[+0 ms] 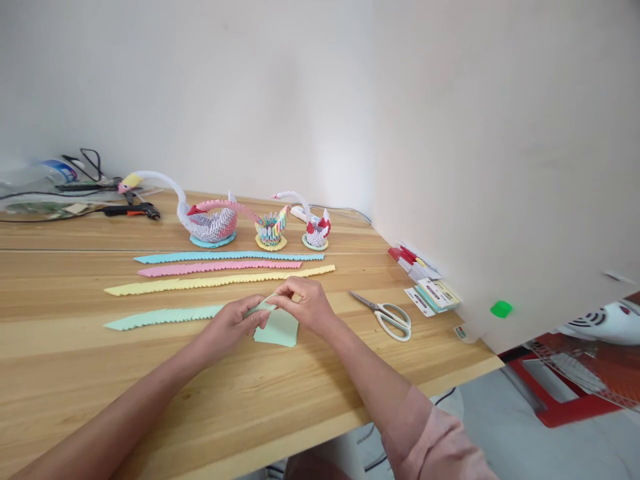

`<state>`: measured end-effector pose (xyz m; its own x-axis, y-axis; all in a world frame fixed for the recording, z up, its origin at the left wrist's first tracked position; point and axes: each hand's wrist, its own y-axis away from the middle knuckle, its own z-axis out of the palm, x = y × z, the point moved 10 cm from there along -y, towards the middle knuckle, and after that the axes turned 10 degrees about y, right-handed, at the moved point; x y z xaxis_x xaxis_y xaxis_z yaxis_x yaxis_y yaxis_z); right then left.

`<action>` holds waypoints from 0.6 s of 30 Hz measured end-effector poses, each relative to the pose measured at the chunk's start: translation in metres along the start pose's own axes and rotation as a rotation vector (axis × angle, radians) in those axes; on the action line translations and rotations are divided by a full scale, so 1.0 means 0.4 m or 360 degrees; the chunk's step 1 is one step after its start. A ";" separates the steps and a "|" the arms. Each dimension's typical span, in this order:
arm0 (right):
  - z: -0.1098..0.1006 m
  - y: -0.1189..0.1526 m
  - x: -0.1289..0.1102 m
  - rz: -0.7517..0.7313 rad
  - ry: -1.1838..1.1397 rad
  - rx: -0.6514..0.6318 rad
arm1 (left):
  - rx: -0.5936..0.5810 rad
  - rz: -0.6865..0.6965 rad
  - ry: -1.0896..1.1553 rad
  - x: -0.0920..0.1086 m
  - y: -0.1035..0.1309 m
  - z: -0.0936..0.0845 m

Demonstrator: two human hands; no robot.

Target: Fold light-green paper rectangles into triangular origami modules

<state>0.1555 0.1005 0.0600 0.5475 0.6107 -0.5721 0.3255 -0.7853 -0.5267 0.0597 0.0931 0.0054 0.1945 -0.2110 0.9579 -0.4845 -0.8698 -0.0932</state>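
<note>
The landmark is the stack of pale green paper (277, 328) lying on the wooden table (200, 400). Just above its upper edge, as the camera sees it, a small folded piece of pale green paper (265, 304) is up in the fingers of both hands. The left hand (243, 317), at the stack's upper left, has its thumb and fingers closed on the left part of the piece; the right hand (303, 303), at the stack's upper right, pinches the other end between thumb and fingertips. To the left of the stack, a green folded-paper strip (165, 317) runs toward the left hand. Beyond the stack lie three more strips, one behind another: the yellow strip (220, 280) nearest, then the pink strip (220, 267), then the blue strip (230, 256). Farther beyond stand three paper swans: a large one (215, 225) to the left, a multicoloured one (271, 230) in the middle and a small white and red one (317, 230) to the right. Right of the stack lie open scissors (390, 317) with pale handles, and past them, by the wall, small packs of paper (435, 295).
</note>
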 end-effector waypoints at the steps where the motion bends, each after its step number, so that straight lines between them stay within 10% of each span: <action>1: 0.001 0.000 0.003 0.0024 -0.0015 -0.0007 | -0.0001 0.0001 0.0002 0.000 0.000 0.000; 18: 0.018 0.003 -0.006 -0.0021 0.0017 -0.0123 | -0.0047 -0.0022 -0.0026 -0.009 0.001 0.006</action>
<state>0.1493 0.0988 0.0562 0.5508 0.6201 -0.5587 0.3908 -0.7831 -0.4838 0.0609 0.0925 0.0013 0.2153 -0.2064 0.9545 -0.5067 -0.8591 -0.0714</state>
